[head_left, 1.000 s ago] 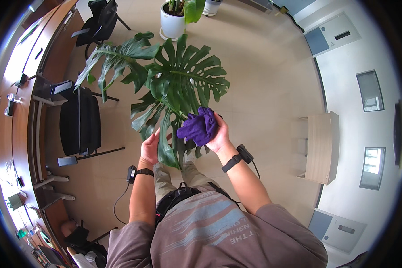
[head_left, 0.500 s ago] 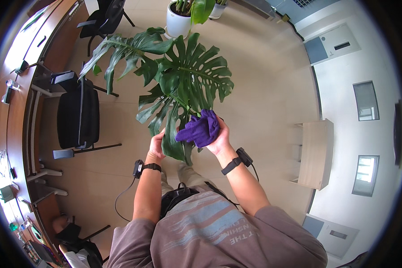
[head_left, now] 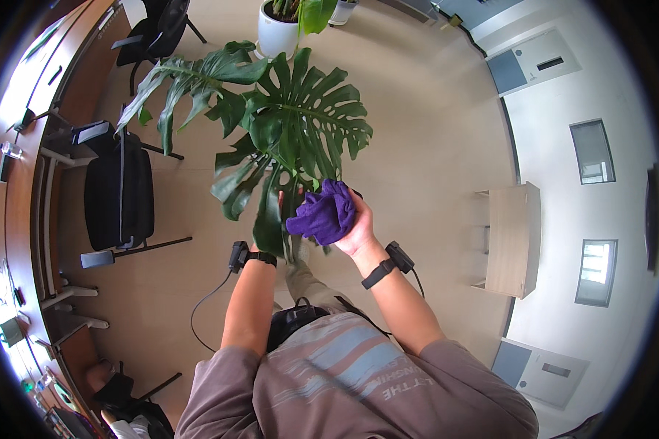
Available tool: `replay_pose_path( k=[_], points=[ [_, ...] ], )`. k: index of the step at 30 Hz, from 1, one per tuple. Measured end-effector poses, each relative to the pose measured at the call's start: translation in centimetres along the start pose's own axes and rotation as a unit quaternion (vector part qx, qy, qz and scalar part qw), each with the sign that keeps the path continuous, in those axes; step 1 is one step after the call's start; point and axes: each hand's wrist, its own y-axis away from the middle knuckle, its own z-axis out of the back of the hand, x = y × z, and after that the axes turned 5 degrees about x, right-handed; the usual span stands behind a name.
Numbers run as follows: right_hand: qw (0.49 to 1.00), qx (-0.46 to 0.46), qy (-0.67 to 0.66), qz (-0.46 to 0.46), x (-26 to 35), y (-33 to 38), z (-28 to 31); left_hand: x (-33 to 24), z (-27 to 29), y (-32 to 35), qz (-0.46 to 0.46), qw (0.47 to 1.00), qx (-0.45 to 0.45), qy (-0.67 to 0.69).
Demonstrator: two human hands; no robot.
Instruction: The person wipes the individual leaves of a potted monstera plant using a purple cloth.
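Observation:
A large monstera plant (head_left: 307, 110) with broad, split, dark green leaves spreads in front of me. My right hand (head_left: 360, 230) holds a bunched purple cloth (head_left: 322, 214) against the right side of the nearest hanging leaf (head_left: 269, 223). Behind that same leaf is my left hand (head_left: 281, 197); only a bit of its fingers shows past the leaf edge, so its grip is hidden. Each wrist wears a black strap with a small box and a cable.
Beyond the leaves stands a white pot (head_left: 277, 33) with a plant. Black office chairs (head_left: 121, 197) line the long brown desk (head_left: 22, 190) on the left. To the right, a light wooden table (head_left: 512, 240) stands by the white wall. A seated person is at lower left.
My left hand has slid from the near leaf's left edge to behind it, farther forward. My right hand keeps the cloth at nearly the same place. The whole view has shifted slightly.

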Motion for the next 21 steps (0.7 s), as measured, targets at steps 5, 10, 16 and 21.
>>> replay_pose_path(
  k=[5, 10, 16, 21],
  points=[
    [0.999, -0.048, 0.016, 0.009, -0.2, 0.0, 1.3, 0.6, 1.2, 0.3, 0.042, 0.991, 0.058, 0.114],
    [0.998, -0.058, 0.035, 0.001, 0.2, 0.4, 2.1, -0.9, -2.3, 0.8, 0.018, 0.99, -0.029, -0.139],
    [0.994, -0.061, 0.08, -0.035, 0.8, 2.0, 1.1, -4.1, 2.9, 1.6, 0.21, 0.971, 0.084, 0.08],
    [0.97, -0.059, 0.201, -0.12, 0.4, 2.1, 0.7, -4.2, 4.9, 3.1, 0.062, 0.997, -0.009, -0.045]
  ],
)
